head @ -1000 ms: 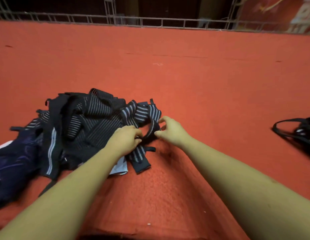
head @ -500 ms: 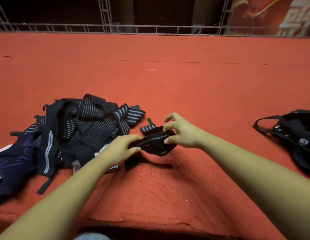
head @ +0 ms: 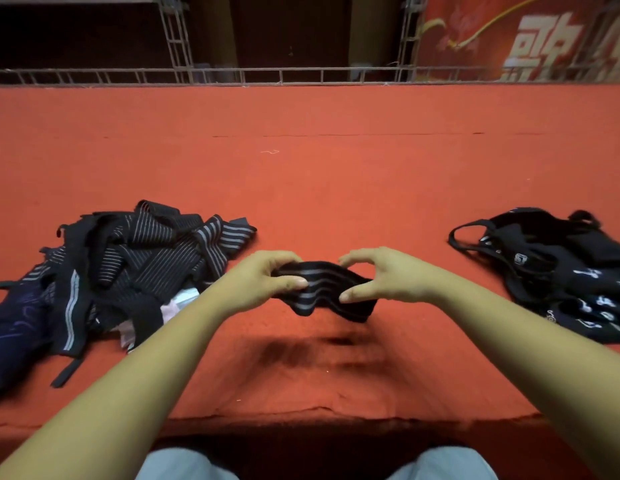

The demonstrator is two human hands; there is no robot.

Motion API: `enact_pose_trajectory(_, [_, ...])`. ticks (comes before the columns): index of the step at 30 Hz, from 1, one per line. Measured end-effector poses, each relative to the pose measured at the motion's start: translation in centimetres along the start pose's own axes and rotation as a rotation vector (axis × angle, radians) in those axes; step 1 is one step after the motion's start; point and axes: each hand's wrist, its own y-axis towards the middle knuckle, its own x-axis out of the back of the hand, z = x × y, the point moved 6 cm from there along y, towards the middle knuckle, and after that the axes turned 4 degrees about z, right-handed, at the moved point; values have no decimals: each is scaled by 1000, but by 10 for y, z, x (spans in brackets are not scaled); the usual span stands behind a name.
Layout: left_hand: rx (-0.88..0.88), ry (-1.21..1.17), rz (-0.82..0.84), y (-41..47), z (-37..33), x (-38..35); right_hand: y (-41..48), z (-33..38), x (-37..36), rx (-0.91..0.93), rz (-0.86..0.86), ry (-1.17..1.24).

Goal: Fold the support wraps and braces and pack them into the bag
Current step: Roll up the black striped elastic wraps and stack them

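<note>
Progress looks early. Far left of the left grip, the pile (head: 128, 271) of black striped wraps and braces lies tangled and unfolded on the red carpet (head: 336, 185), with loose strap ends sticking out, so most of the job is left. The left grip (head: 256, 285) is closed on the left end of one striped wrap (head: 324, 289), thumb on the near face and fingers curled over the top edge. The wrap is held between the two grips, off the carpet with its shadow below. It's a black elastic band with grey lengthwise stripes, limp, sagging in the middle, lower edge rumpled. It looks doubled over, layer count unclear, fold not finished. The right grip (head: 381, 275) takes the wrap's right end, thumb at the lower edge, fingers arched over the top. That hold looks loose, and I can't confirm full finger contact. Well right of the right grip, the bag (head: 561, 271) lies flat, dark with white print, handles splayed. There are dark shapes on or in it; can't tell if they're packed wraps. My read: first or an early piece, mid-fold, packing not visibly started.
</note>
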Motion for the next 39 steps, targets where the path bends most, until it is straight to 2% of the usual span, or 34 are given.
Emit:
enact_pose_trajectory(3, [-13,74,89,-2,-26,-7,-7,28,-11,80,23,163])
enact_pose_trajectory(7, [18,178,52,-14,-35,10,-18,42,-3,68,-18,150])
enact_pose_trajectory(9, [43,101,20,-23,-36,17,-28,47,4,72,-25,231])
enact_pose_trajectory(11, [39,-19,-98,-30,-43,24,-34,52,10,70,-68,229])
enact_pose_trajectory(15, [38,-431,-288,-31,-67,26,-47,69,19,121,-250,137])
enact_pose_trajectory(19, [72,-646,-321,-27,-91,24,-55,98,18,267,-356,24])
enact_pose_trajectory(23, [12,-736,-303,-26,-108,23,-60,106,35,347,-581,-70])
enact_pose_trajectory(25, [28,-796,-301,-29,-109,23,-61,108,41,371,-606,-17])
enact_pose_trajectory(28, [42,-644,-339,-28,-109,27,-59,107,49,345,-579,121])
enact_pose_trajectory(31, [27,-293,-420,-25,-100,36,-57,104,57,332,-533,360])
enact_pose_trajectory(33, [-45,-205,-320,-21,-96,30,-53,103,67,319,-473,509])
enact_pose_trajectory(35, [-46,-234,-104,-15,-87,8,-50,107,80,310,-408,571])
enact_pose_trajectory(37, [16,-260,20,-10,-75,-12,-43,107,99,270,-378,563])
enact_pose_trajectory(39, [40,-388,95,-6,-65,-25,-34,97,123,155,-425,471])
